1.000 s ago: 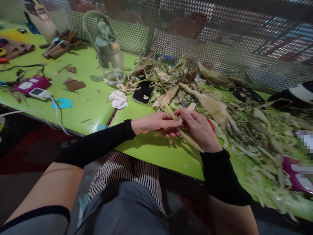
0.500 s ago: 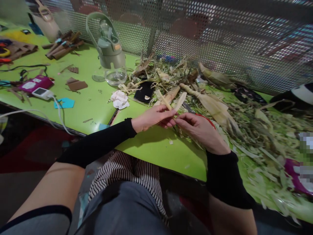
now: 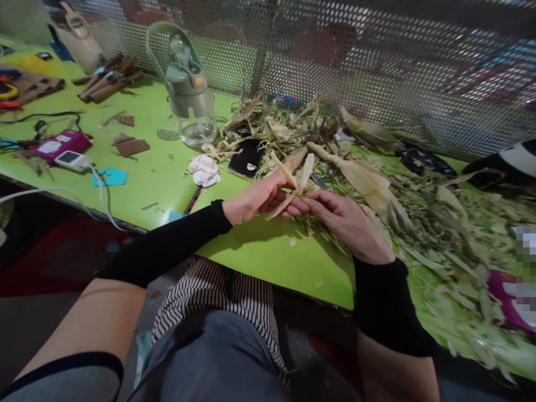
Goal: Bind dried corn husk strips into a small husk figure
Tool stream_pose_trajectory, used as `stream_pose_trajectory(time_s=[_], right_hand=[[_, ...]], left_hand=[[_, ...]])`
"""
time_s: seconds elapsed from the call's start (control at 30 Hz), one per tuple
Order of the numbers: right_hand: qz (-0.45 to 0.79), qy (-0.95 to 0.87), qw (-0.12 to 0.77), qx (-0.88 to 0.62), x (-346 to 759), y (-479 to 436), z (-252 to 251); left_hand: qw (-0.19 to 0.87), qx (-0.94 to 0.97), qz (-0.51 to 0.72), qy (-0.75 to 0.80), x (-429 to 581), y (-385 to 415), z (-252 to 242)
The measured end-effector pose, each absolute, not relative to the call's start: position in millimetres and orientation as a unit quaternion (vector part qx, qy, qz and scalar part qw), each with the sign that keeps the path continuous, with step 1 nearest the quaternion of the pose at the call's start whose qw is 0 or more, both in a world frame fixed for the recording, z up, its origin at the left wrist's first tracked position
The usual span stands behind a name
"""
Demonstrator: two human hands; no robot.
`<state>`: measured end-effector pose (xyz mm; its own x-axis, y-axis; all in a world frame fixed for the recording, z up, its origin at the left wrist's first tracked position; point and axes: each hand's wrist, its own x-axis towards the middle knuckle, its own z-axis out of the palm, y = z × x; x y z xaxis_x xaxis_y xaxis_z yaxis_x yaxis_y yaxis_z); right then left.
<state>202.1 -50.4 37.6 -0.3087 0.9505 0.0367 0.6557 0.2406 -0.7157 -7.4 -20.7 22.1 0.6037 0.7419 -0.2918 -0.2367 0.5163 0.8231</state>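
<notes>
My left hand (image 3: 257, 202) and my right hand (image 3: 341, 220) meet over the green table (image 3: 259, 257), both in black sleeves. Between their fingertips they pinch pale corn husk strips (image 3: 295, 181) that cross and stick up and out from the grip. Behind and to the right lies a big heap of corn husks (image 3: 377, 184), with a whole husked cob shape (image 3: 360, 176) just beyond my right hand.
A black phone (image 3: 246, 157) and a crumpled tissue (image 3: 204, 170) lie left of the heap. A green-handled jug (image 3: 186, 84) stands further back. A purple box (image 3: 58, 144), a white charger with cable (image 3: 73, 160), brown card pieces (image 3: 129, 146) and sticks (image 3: 106, 84) sit far left. Perforated metal screen (image 3: 377, 67) behind.
The husk strips have been turned and spread; one now crosses the other and points up. My right hand has slid off the long strip it covered and lies lower on the table.
</notes>
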Motion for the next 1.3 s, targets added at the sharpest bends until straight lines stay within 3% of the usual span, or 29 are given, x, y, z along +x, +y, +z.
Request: stream_pose_trajectory(time_s=[0.27,0.47,0.63,0.77,1.1,1.2,1.3], right_hand=[[0.318,-0.747,0.225,-0.539,203,-49,34],[0.249,-0.693,0.384,-0.556,204,-46,28],[0.232,-0.679,0.433,-0.546,205,-44,23],[0.146,-0.706,0.461,-0.517,201,-47,22],[-0.114,-0.852,0.340,-0.380,182,-56,14],[-0.086,-0.851,0.367,-0.366,177,-58,11],[0.048,-0.763,0.489,-0.419,177,-53,9]], left_hand=[[0.809,0.404,0.289,0.315,-5,-23,25],[0.796,0.410,0.316,0.313,-3,-27,27],[0.794,0.432,0.287,0.317,-2,-28,24],[0.784,0.411,0.328,0.330,1,-26,21],[0.802,0.304,0.405,0.317,2,-24,21],[0.803,0.298,0.397,0.329,2,-26,24],[0.812,0.284,0.376,0.345,2,-29,30]])
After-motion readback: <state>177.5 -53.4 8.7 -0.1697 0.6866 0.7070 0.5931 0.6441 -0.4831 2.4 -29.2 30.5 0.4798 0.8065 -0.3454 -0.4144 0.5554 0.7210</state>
